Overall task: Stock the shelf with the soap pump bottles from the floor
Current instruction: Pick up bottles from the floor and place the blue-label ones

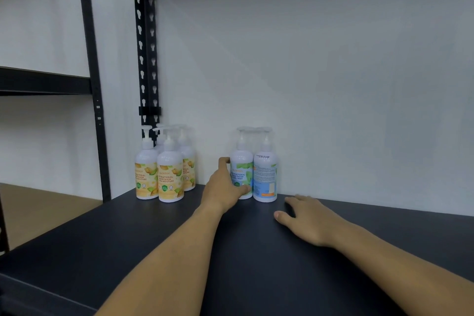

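Note:
Two green-and-blue mint soap pump bottles stand upright near the back wall of the black shelf (179, 233). My left hand (223, 187) grips the left mint bottle (242, 169), thumb across its front and fingers round its left side. The right mint bottle (265, 177) shows its back label and touches the first. My right hand (305, 218) rests flat on the shelf just right of the bottles, fingers relaxed, holding nothing. Several yellow-labelled pump bottles (169, 174) stand grouped at the shelf's back left corner.
A black slotted upright post (146, 46) rises behind the yellow bottles. A neighbouring rack (89, 84) with a lower brown shelf stands at the left. The white wall backs the shelf, which runs on to the right of my hands.

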Available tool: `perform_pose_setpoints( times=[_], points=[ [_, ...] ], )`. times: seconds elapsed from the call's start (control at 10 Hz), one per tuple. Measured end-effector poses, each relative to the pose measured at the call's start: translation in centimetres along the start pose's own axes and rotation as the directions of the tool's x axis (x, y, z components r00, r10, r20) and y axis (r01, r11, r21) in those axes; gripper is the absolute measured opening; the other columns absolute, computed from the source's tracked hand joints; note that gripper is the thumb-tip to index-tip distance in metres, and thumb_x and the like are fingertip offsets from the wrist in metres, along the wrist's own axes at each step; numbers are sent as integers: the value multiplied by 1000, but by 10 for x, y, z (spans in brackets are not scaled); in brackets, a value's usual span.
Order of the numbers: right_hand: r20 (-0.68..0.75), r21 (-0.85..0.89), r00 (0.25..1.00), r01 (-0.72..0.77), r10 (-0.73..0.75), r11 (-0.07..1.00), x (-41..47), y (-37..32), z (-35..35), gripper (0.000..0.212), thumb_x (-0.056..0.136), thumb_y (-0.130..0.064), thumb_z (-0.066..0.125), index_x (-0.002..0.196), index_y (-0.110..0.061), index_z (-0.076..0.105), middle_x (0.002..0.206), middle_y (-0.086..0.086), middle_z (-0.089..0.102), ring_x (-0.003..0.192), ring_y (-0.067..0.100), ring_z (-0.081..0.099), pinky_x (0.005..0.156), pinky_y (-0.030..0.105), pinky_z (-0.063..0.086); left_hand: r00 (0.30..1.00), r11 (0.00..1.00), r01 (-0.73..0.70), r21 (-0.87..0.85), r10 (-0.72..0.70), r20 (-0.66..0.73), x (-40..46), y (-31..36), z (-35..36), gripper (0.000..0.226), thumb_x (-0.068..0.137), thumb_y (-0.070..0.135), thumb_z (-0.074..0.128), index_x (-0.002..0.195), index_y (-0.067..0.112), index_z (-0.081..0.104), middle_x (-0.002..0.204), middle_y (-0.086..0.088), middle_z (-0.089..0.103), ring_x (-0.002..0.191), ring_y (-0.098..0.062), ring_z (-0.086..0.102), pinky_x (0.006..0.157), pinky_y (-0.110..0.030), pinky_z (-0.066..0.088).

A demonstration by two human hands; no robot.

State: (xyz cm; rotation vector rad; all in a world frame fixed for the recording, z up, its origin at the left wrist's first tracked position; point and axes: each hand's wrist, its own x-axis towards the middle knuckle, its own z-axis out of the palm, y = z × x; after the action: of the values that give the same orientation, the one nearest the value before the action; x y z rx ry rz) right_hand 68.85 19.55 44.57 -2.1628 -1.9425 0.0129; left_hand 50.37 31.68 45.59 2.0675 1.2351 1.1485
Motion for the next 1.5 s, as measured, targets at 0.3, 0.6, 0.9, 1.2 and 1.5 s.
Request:
perform_pose_setpoints(
  times=[0.3,0.6,0.9,1.2,1.5],
  points=[
    [5,-2,1000,-6,6,1000,1,1,2,62,97,-64,34,136,-18,51,137,1,51,131,22,43,110,38,35,1000,1000,-1,19,1,-3,-2,1,-1,76,77,24,84,132,29,32,114,0,68,100,-19,67,87,-43,56],
    [10,-7,1000,-6,6,1000,0,-1,0,60,98,-62,34,135,-18,51,134,1,52,130,22,44,109,36,35,1000,1000,7,18,-7,1,-2,2,-1,76,78,23,84,134,27,32,117,-2,67,102,-20,66,88,-42,56],
    [5,-6,1000,2,-1,1000,1,1,1,62,97,-63,34,135,-18,51,136,2,52,130,22,43,110,37,35,1000,999,9,42,-9,-12,-4,5,-2,77,77,24,84,134,27,32,119,-1,67,103,-20,67,88,-44,56],
    [0,-4,1000,8,-8,1000,2,1,1,62,98,-62,35,139,-17,49,141,1,49,133,21,42,111,36,34,1000,998,9,67,-8,-14,-6,7,-2,77,77,27,84,134,27,31,120,-2,66,104,-21,66,88,-45,56],
    [-9,28,1000,-5,5,1000,0,1,2,64,97,-63,36,142,-18,47,140,-1,50,133,20,42,110,36,36,997,998,57,-38,-55,47,-9,7,-4,93,79,21,82,148,24,20,121,-10,63,106,-23,64,93,-41,53]
  ],
)
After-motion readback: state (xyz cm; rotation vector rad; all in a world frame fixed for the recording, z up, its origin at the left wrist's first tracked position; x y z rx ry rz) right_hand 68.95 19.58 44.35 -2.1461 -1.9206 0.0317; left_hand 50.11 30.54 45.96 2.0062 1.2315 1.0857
